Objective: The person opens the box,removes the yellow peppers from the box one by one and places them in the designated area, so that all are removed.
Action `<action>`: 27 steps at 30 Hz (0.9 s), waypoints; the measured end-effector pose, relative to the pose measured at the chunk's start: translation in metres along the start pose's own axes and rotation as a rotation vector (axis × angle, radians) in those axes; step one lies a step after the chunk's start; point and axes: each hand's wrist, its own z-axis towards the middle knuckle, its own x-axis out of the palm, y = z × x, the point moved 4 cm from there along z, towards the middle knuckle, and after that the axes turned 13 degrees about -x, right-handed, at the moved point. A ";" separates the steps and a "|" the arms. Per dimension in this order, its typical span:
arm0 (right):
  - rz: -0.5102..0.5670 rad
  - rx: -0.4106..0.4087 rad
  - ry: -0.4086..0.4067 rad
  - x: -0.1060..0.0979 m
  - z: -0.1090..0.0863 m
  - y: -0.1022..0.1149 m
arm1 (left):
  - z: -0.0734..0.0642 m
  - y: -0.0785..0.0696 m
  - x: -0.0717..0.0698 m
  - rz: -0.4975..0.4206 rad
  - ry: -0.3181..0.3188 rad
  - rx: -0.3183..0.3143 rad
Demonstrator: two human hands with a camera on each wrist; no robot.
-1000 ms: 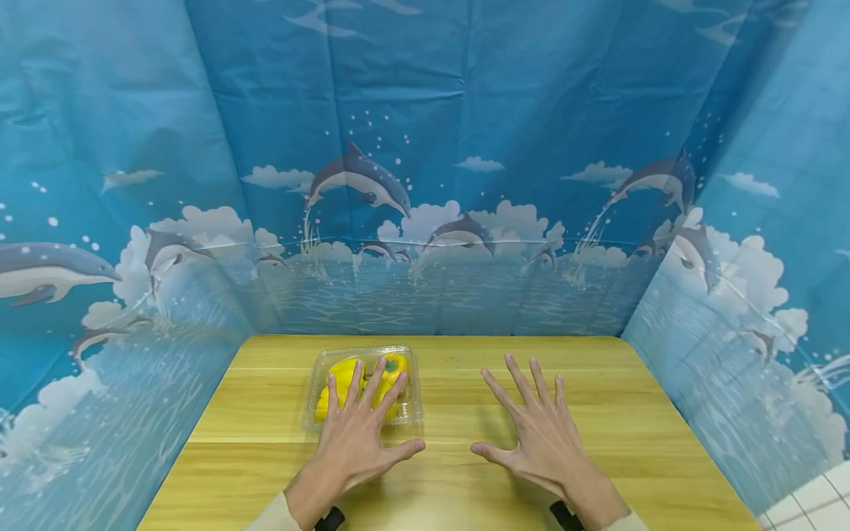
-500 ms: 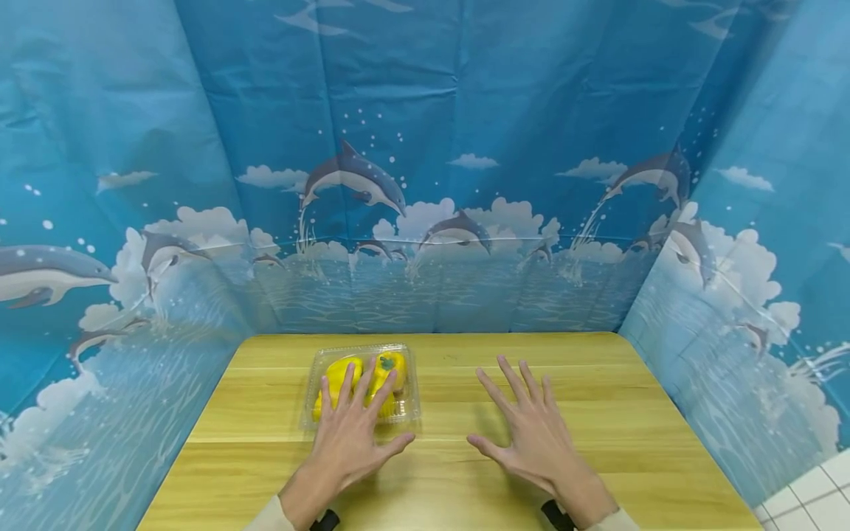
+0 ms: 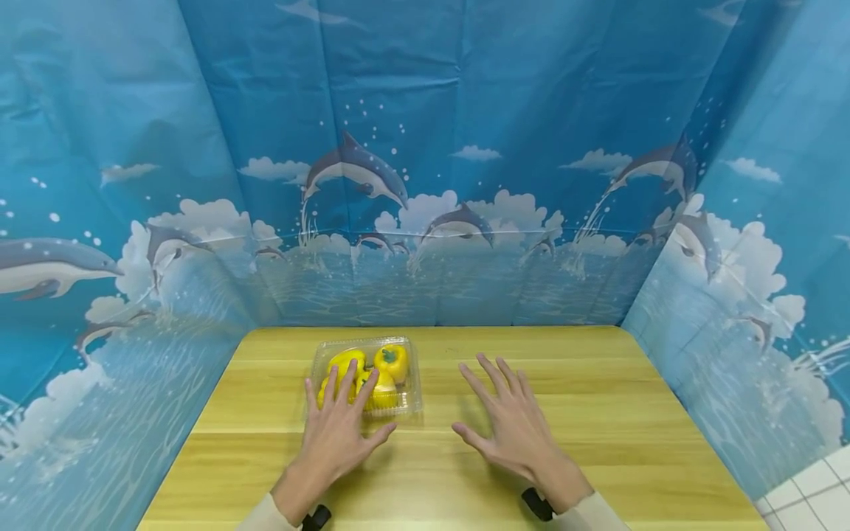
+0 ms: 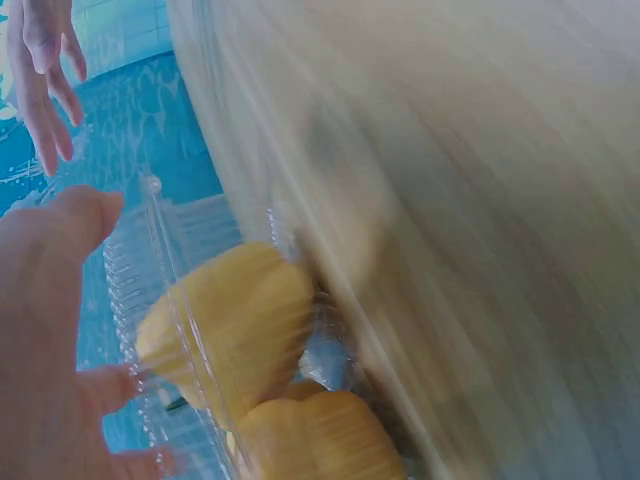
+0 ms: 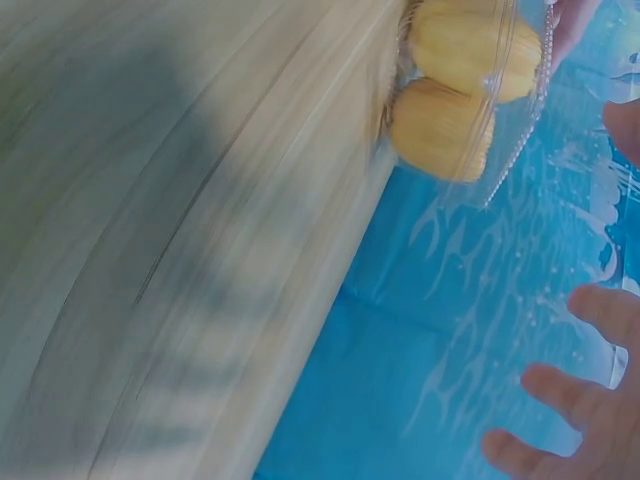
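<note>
A clear plastic clamshell box stands on the left back part of the wooden table, with several yellow bell peppers inside. My left hand is spread above the table at the box's near side, its fingers overlapping the box in the head view. In the left wrist view the peppers show blurred through the clear wall, beyond my thumb and fingertips. Off to the right of the box, my right hand hovers over the table with fingers spread, holding nothing. The right wrist view shows its fingertips apart from the box.
The wooden table has rounded far corners. Blue curtains printed with dolphins and clouds hang behind it and along both sides. White floor tiles show at the lower right.
Both hands have drifted left, the right one further. The left fingers now cover less of the box and the peppers. The head view has shifted slightly.
</note>
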 end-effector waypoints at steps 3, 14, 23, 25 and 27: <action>0.014 -0.005 0.015 0.002 0.004 0.002 | 0.000 0.004 0.000 0.008 -0.012 -0.007; 0.081 -0.025 0.049 0.012 0.017 0.017 | -0.001 0.009 0.003 -0.013 -0.013 -0.002; 0.145 -0.038 0.139 0.023 0.029 0.032 | -0.004 0.003 0.005 -0.015 -0.012 0.027; 0.152 -0.050 0.146 0.026 0.031 0.035 | -0.005 0.001 0.006 -0.008 -0.009 0.034; 0.151 -0.071 0.138 0.028 0.033 0.039 | -0.005 -0.002 0.007 -0.003 -0.006 0.044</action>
